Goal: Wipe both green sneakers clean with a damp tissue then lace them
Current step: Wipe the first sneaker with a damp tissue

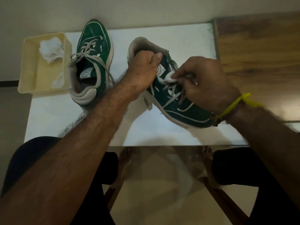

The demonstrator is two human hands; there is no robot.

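Two green sneakers with grey-white laces lie on a white table top [162, 133]. The left sneaker [92, 62] stands apart with its toe pointing away and its laces loose. The right sneaker [181, 109] lies tilted, toe toward the lower right. My left hand [142, 73] grips that sneaker at its collar and tongue. My right hand [206, 83] pinches a small white tissue [170, 77] and presses it onto the laced upper beside the tongue.
A cream plastic tray [32, 73] at the table's left holds crumpled white tissues [51, 49]. A wooden surface [259, 51] adjoins the table at the right. My knees and bare feet show below the table's near edge.
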